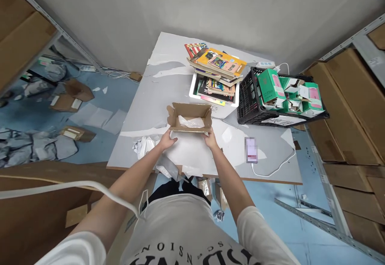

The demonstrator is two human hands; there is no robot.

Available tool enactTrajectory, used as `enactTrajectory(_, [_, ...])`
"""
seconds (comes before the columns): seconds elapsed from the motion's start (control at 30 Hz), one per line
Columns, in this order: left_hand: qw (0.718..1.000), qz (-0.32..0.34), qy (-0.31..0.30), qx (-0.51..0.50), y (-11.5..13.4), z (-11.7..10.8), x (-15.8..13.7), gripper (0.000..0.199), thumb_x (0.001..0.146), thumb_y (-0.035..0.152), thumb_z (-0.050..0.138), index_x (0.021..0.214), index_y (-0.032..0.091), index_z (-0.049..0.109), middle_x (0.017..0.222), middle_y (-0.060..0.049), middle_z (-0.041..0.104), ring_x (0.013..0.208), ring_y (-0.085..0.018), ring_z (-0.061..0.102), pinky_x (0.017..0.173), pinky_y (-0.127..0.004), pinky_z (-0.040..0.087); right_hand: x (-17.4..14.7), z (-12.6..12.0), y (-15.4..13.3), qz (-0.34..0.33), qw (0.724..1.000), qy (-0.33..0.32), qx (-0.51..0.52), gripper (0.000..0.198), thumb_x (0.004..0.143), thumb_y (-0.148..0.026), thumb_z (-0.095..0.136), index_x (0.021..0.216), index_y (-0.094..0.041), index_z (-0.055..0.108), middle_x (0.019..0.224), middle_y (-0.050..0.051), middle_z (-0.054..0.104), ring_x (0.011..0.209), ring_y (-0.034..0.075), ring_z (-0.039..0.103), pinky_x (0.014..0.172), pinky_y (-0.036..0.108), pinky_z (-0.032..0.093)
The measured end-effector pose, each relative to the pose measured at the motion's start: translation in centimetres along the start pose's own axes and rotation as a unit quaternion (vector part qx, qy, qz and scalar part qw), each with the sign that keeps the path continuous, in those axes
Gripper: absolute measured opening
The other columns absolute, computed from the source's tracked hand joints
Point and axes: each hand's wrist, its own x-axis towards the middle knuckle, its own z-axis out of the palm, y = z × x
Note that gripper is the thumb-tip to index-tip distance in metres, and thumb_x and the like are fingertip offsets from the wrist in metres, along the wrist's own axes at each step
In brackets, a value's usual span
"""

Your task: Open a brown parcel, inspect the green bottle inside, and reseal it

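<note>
An open cardboard box [191,129] is in front of me over the middle of the table, with crumpled white paper [197,123] lying inside. My left hand [167,140] grips its near left corner, thumb on the near side. At the near right corner my right hand [210,138] holds the same box; its fingertips are partly hidden. Crumpled white plastic [145,145] rests beside my left forearm.
Behind the box stands a white bin [192,92] heaped with books [221,62]. A black crate [249,104] of green boxes [270,84] is to its right. A phone [251,150] with a white cable lies near the front edge. Shelves of cartons [345,104] flank the table.
</note>
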Motion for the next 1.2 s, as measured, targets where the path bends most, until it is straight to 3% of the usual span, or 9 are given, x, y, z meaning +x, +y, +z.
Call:
enactTrajectory(0.1, [0.999, 0.008, 0.022, -0.038, 0.8, 0.1, -1.4, 0.062, 0.07, 0.022, 0.062, 0.13, 0.014, 0.048, 0.125, -0.014, 0.06, 0.117, -0.03, 0.055, 0.098, -0.045, 0.045, -1.1, 0.3, -0.4, 0.044, 0.996, 0.056, 0.05, 0.054, 0.081, -0.022, 0.044, 0.134, -0.016, 0.038, 0.125, 0.014, 0.057, 0.114, 0.02, 0.054, 0.102, 0.044, 0.042])
enactTrajectory(0.2, [0.994, 0.051, 0.043, -0.087, 1.2, -0.4, -4.7, 0.053, 0.078, 0.031, 0.059, 0.128, 0.016, 0.05, 0.124, -0.012, 0.059, 0.115, -0.026, 0.057, 0.098, -0.043, 0.046, -4.8, -1.1, -0.6, 0.052, 0.993, 0.087, 0.055, 0.048, 0.084, -0.032, 0.046, 0.128, -0.015, 0.043, 0.124, 0.015, 0.058, 0.108, 0.02, 0.057, 0.096, 0.04, 0.045])
enactTrajectory(0.37, [0.993, 0.065, 0.029, -0.09, 0.7, -0.3, -9.4, 0.048, 0.083, 0.044, 0.053, 0.121, 0.015, 0.059, 0.115, -0.012, 0.06, 0.098, -0.022, 0.061, 0.078, -0.034, 0.055, -10.5, -2.6, -0.3, 0.069, 0.99, 0.114, -0.043, 0.04, 0.087, -0.043, 0.045, 0.114, -0.016, 0.057, 0.109, 0.013, 0.064, 0.098, 0.023, 0.058, 0.093, 0.041, 0.045])
enactTrajectory(0.47, [0.997, 0.043, 0.019, -0.057, -0.3, 0.5, -9.7, 0.046, 0.082, 0.045, 0.053, 0.116, 0.015, 0.063, 0.107, -0.011, 0.063, 0.092, -0.021, 0.061, 0.08, -0.035, 0.054, -11.5, -1.9, 0.2, 0.091, 0.987, 0.107, -0.084, 0.037, 0.089, -0.041, 0.043, 0.106, -0.015, 0.062, 0.104, 0.014, 0.067, 0.099, 0.024, 0.058, 0.094, 0.04, 0.043])
enactTrajectory(0.67, [0.998, 0.007, -0.007, -0.064, -1.5, 1.7, -7.6, 0.049, 0.081, 0.048, 0.054, 0.111, 0.012, 0.067, 0.106, -0.013, 0.068, 0.089, -0.023, 0.063, 0.086, -0.038, 0.051, -10.4, -0.5, 1.7, 0.117, 0.989, 0.069, -0.049, 0.038, 0.089, -0.04, 0.044, 0.109, -0.014, 0.064, 0.104, 0.013, 0.069, 0.095, 0.022, 0.061, 0.091, 0.037, 0.046])
enactTrajectory(0.8, [0.995, -0.013, -0.009, -0.096, -2.1, 1.8, -7.3, 0.05, 0.081, 0.046, 0.054, 0.116, 0.012, 0.065, 0.111, -0.013, 0.068, 0.094, -0.023, 0.063, 0.09, -0.039, 0.05, -10.7, -0.8, 2.8, 0.144, 0.984, 0.094, -0.042, 0.046, 0.088, -0.044, 0.045, 0.12, -0.014, 0.06, 0.113, 0.014, 0.066, 0.101, 0.022, 0.061, 0.094, 0.039, 0.046])
enactTrajectory(0.9, [0.993, -0.03, -0.011, -0.114, -3.6, 1.0, -8.1, 0.05, 0.081, 0.037, 0.049, 0.122, 0.012, 0.06, 0.12, -0.015, 0.064, 0.101, -0.023, 0.064, 0.093, -0.04, 0.048, -13.1, -1.4, 4.2, 0.153, 0.98, 0.127, -0.015, 0.052, 0.09, -0.041, 0.036, 0.132, -0.014, 0.05, 0.124, 0.016, 0.06, 0.108, 0.021, 0.06, 0.097, 0.04, 0.046])
enactTrajectory(1.07, [0.99, 0.052, -0.13, -0.02, -6.2, -0.5, -10.4, 0.065, 0.062, 0.024, 0.059, 0.126, 0.013, 0.059, 0.128, -0.014, 0.061, 0.111, -0.03, 0.06, 0.096, -0.044, 0.047, -18.3, -1.3, 6.3, 0.125, 0.99, 0.058, -0.017, 0.057, 0.075, -0.026, 0.052, 0.131, -0.017, 0.049, 0.128, 0.016, 0.055, 0.109, 0.022, 0.06, 0.097, 0.046, 0.046])
enactTrajectory(1.2, [0.986, 0.066, -0.155, -0.005, -6.0, 0.4, -11.4, 0.059, 0.067, 0.034, 0.061, 0.123, 0.015, 0.06, 0.117, -0.011, 0.067, 0.104, -0.03, 0.063, 0.094, -0.045, 0.048, -18.9, 1.0, 6.3, 0.158, 0.987, 0.039, 0.02, 0.051, 0.074, -0.026, 0.055, 0.123, -0.017, 0.05, 0.128, 0.015, 0.057, 0.112, 0.023, 0.059, 0.096, 0.046, 0.046])
